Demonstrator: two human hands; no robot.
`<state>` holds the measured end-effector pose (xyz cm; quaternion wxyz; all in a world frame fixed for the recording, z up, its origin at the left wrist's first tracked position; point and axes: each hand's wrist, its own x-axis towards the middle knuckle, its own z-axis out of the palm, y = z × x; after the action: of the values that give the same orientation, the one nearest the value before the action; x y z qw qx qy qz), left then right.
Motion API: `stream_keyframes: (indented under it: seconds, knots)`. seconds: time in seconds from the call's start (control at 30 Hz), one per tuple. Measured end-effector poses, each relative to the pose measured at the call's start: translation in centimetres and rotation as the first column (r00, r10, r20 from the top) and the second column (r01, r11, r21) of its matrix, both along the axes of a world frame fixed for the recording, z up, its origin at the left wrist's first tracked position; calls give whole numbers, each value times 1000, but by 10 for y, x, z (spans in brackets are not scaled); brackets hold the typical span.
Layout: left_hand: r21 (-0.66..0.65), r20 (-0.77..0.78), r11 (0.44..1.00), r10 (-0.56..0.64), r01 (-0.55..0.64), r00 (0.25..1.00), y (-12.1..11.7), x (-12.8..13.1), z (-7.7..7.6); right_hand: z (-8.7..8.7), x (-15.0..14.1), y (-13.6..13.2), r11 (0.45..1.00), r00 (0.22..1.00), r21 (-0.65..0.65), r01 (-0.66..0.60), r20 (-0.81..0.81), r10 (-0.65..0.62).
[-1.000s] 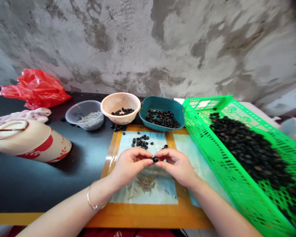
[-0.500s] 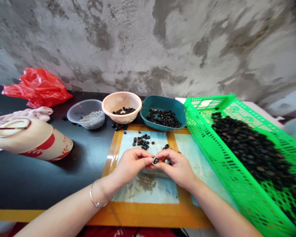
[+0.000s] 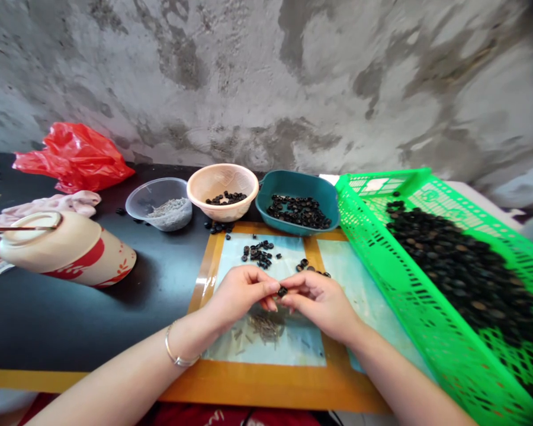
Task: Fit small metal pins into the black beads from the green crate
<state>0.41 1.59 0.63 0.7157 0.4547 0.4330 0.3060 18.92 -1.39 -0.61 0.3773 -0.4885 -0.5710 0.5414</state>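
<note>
A small black round piece [image 3: 283,291] is pinched between the fingertips of my left hand [image 3: 244,293] and my right hand [image 3: 322,302]. Both hands are closed on it, held above a pale blue sheet [image 3: 299,349] taped to the table. Under the hands lies a pile of short thin metal pins [image 3: 266,327]. Beyond my left hand is a cluster of loose black pieces [image 3: 258,254]. More black pieces [image 3: 302,264] lie just past my right hand, which partly hides them.
A green crate [image 3: 395,284] of black discs stands at right. Along the back are a teal basin [image 3: 298,223], a pink bowl [image 3: 222,170] and a clear bowl [image 3: 135,204] of pins. A cup [image 3: 77,248], cloth [image 3: 48,207] and red bag [image 3: 77,157] are at left.
The fingers have shifted slightly around the black piece, which shows at a different angle. The whole view has moved a little, so everything sits slightly further right.
</note>
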Motion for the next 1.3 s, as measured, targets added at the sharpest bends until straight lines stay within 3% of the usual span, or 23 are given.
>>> stream_keyframes:
  seconds: [0.17, 0.33, 0.5, 0.6, 0.9, 1.07, 1.3]
  knots:
    - [-54, -1, 997, -48, 48, 999, 0, 1, -1, 3, 1, 1, 982, 976, 189, -12, 214, -30]
    - [-75, 2, 994, -82, 82, 997, 1, 0, -4, 1, 3, 2, 954, 958, 285, -97, 287, 12]
    - [-72, 3, 993, -95, 95, 995, 0, -1, -4, 2, 4, 4, 865, 923, 436, -249, 378, 75]
    - [-70, -14, 993, -91, 90, 996, -1, 0, -2, 3, 3, 5, 813, 930, 514, -272, 358, 84]
    - [-73, -89, 992, -109, 102, 990, 0, 0, -1, 1, 3, 4, 771, 912, 554, -314, 401, 84]
    - [-66, -109, 993, -106, 99, 988, -1, 1, 0, 3, 1, 2, 765, 917, 574, -293, 396, 54]
    - [44, -56, 997, -53, 56, 997, -3, 2, -8, 8, -3, 0, 767, 962, 628, -129, 268, -58]
